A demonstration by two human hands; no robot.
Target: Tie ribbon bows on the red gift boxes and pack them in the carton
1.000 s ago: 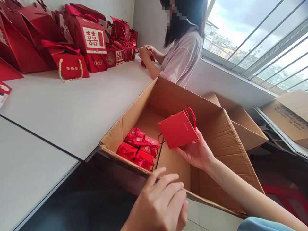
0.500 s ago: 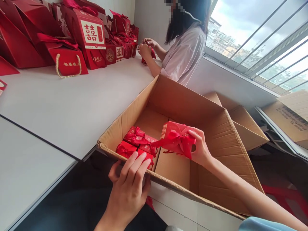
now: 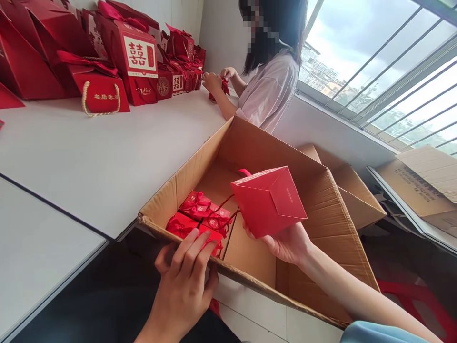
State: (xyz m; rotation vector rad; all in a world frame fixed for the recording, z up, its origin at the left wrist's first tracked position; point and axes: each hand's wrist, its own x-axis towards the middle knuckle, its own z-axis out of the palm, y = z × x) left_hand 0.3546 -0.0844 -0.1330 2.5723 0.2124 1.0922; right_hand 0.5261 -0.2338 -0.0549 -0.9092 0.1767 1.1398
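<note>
My right hand (image 3: 287,240) grips a red gift box (image 3: 264,207) above the inside of a large open cardboard box (image 3: 253,250). The gift box is tipped so that its folded bottom faces me, with a dark red cord hanging at its left. My left hand (image 3: 189,274) holds the near rim of the cardboard box, fingers hooked over the edge and close to the gift boxes inside. Several small red gift boxes with ribbon bows (image 3: 196,206) stand packed together in its left corner, partly hidden by my fingers.
On the white table (image 3: 89,157) stand many red gift boxes and bags (image 3: 137,62). Another person (image 3: 266,90) handles a small red box (image 3: 224,88) at the table's far end. More cardboard boxes (image 3: 357,190) lie to the right, below a barred window. A red stool (image 3: 417,300) shows at lower right.
My right hand has turned the gift box over, from its bow side to its bottom, and raised it slightly. My left hand keeps its place on the rim. The view has shifted a little.
</note>
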